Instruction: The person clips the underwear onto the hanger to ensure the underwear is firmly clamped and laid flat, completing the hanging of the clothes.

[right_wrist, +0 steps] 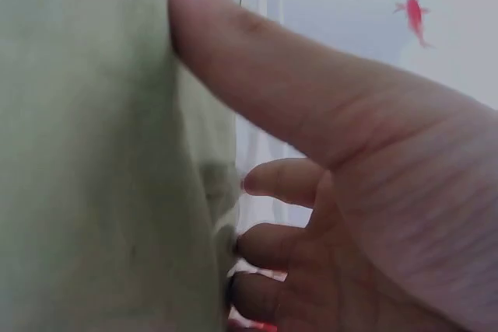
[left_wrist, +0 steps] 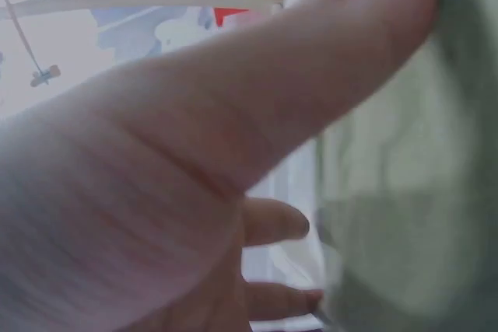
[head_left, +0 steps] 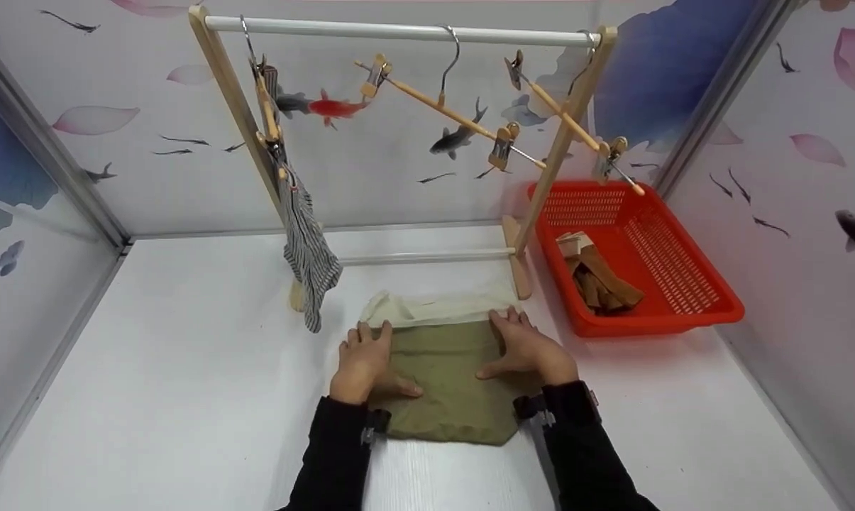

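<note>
An olive-green piece of cloth (head_left: 455,397) lies flat on the white table, with a pale cream strip (head_left: 441,309) of fabric along its far edge. My left hand (head_left: 365,362) rests on its left side, thumb out over the green and fingertips near the cream strip. On the right side, my right hand (head_left: 530,349) touches the cloth the same way, fingers spread toward the far corner. Both wrist views show the thumb laid against the green fabric (right_wrist: 85,145). Neither hand curls round the cloth.
A wooden rack (head_left: 399,28) stands behind the cloth. Its left clip hanger (head_left: 267,106) bears a striped cloth (head_left: 306,241); the middle hanger (head_left: 441,106) and right hanger (head_left: 569,121) hang with nothing clipped. A red basket (head_left: 690,312) at the right holds brown fabric (head_left: 604,280).
</note>
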The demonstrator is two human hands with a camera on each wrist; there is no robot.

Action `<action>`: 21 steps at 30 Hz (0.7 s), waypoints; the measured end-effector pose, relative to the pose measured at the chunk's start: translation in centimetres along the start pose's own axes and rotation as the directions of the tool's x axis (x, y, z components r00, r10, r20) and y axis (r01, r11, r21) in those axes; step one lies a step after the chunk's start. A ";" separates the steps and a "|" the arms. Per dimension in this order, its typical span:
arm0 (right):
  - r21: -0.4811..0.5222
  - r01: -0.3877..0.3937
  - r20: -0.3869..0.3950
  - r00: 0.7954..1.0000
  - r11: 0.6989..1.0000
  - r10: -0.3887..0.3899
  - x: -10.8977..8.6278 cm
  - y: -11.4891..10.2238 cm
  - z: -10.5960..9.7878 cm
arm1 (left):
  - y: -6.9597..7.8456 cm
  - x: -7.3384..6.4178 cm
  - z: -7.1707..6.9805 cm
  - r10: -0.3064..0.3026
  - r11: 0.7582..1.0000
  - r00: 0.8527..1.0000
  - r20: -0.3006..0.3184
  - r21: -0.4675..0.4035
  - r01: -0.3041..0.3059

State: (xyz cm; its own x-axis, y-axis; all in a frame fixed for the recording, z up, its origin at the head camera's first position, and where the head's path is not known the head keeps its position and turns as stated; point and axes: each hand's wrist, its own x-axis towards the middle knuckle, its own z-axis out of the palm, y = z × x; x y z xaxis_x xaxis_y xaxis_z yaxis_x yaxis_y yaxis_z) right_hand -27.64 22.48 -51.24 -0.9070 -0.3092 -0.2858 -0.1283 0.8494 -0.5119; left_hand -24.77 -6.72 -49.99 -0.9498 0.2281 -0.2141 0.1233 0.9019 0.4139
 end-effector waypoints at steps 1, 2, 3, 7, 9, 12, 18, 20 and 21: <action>-0.010 -0.008 -0.003 1.000 1.000 0.008 -0.2 -0.2 0.0 | -0.1 0.1 0.1 -0.012 1.000 1.000 -0.001 0.006 0.012; -0.019 -0.016 -0.006 1.000 1.000 0.015 -0.3 -0.4 0.0 | -0.2 0.2 0.1 -0.028 0.999 1.000 -0.005 0.014 0.028; -0.030 -0.026 -0.009 1.000 0.999 0.026 -0.4 -0.6 0.0 | -0.3 0.3 0.2 -0.051 0.998 0.999 -0.013 0.020 0.051; -0.060 -0.060 -0.015 0.998 0.996 0.060 -0.9 -1.1 0.0 | -0.3 0.3 0.3 -0.138 0.988 0.990 -0.032 0.061 0.139; -0.059 -0.061 -0.018 0.998 0.996 0.060 -1.1 -1.1 0.0 | -0.1 0.4 0.1 -0.135 0.987 0.990 -0.037 0.079 0.138; -0.056 -0.015 -0.029 0.999 0.998 0.014 -1.1 -1.0 -0.1 | 0.4 0.7 -0.2 -0.017 0.998 0.999 -0.041 0.063 0.020; -0.069 0.104 0.011 0.995 0.992 -0.104 0.7 0.1 -1.2 | 0.3 3.1 -1.0 0.231 0.973 0.973 0.006 0.005 -0.231; -0.075 0.094 0.043 0.995 0.993 -0.091 1.4 0.5 -1.6 | -0.2 4.0 -1.2 0.200 0.979 0.979 0.039 0.024 -0.202; -0.077 0.081 0.060 0.995 0.994 -0.077 1.7 0.7 -1.7 | -0.5 4.4 -1.2 0.172 0.984 0.984 0.049 0.048 -0.174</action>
State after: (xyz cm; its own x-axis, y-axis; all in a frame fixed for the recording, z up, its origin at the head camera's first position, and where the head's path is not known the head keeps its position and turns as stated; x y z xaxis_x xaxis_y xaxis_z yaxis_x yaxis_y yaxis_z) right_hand -29.93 23.27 -50.66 -0.8687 -0.3988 -0.2937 -0.2324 0.8518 -0.4694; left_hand -29.35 -6.55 -50.09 -0.8993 0.3971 -0.1829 0.3004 0.8652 0.4015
